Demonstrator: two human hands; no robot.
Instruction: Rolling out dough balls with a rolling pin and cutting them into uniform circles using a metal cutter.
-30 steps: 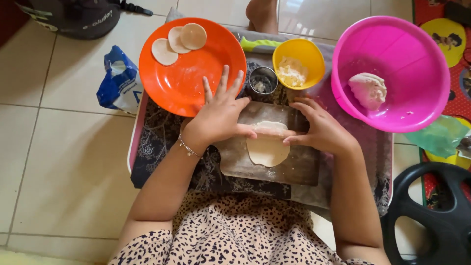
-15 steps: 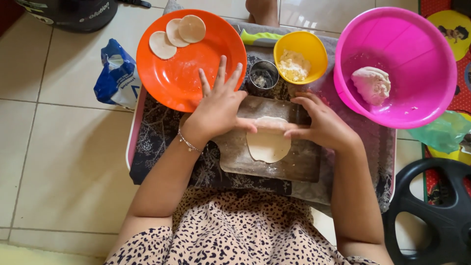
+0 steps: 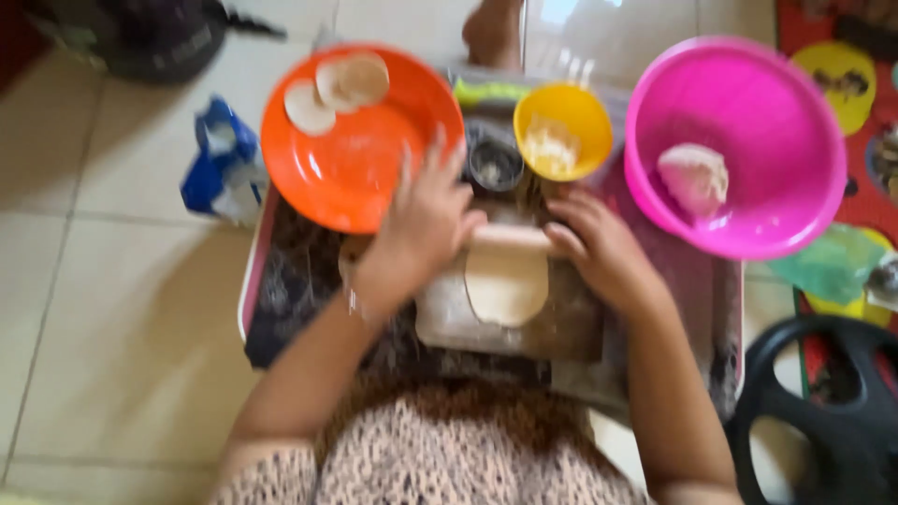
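Dough disc (image 3: pixel 506 283): flat, pale, on the wooden board (image 3: pixel 561 329), its far edge under the rolling pin (image 3: pixel 510 236).
Left hand (image 3: pixel 423 224): grip spread, palm pressing the pin's left end.
Right hand (image 3: pixel 603 251): fingers curved over the pin's right end; blurred.
Edges: orange plate (image 3: pixel 360 154) touches the left fingers; small metal cup (image 3: pixel 495 164) and yellow bowl (image 3: pixel 563 131) just beyond the pin; pink bowl (image 3: pixel 739 140) beside the right hand.
Open room: bare board nearer the person.
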